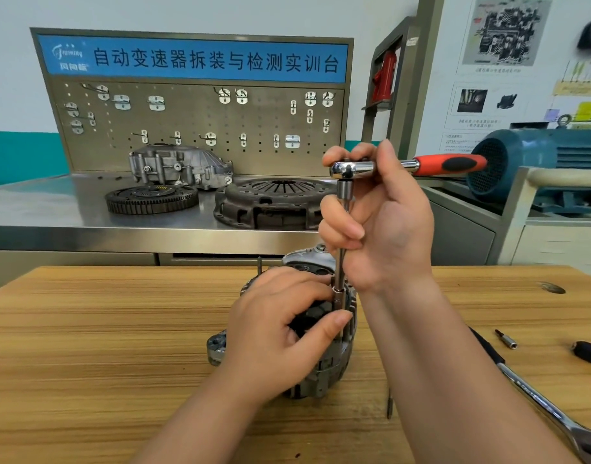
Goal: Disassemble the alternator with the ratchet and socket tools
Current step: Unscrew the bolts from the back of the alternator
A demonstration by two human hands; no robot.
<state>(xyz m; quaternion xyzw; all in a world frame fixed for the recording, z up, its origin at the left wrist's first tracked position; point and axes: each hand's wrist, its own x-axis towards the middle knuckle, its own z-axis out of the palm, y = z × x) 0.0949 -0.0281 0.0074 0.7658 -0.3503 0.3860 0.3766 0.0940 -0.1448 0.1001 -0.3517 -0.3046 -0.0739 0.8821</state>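
The alternator [324, 363] stands on end in the middle of the wooden table [103, 346], largely covered by my hands. A ratchet [351, 169] with a red and black handle [451, 164] carries a long extension bar [341, 256] and a socket [338, 298] set down on the alternator's right side. My right hand [384, 222] grips the bar just under the ratchet head. My left hand [280, 326] lies over the alternator and pinches the socket between thumb and fingers. A thin bolt [259, 265] sticks up behind the alternator.
A second chrome ratchet [552, 410] lies at the right front of the table, with a small bit [505, 339], a black tool end [588, 353] and a loose long bolt [389, 405]. Behind, a steel bench [53, 209] holds a flywheel [152, 198], clutch cover [270, 202] and housing [180, 165].
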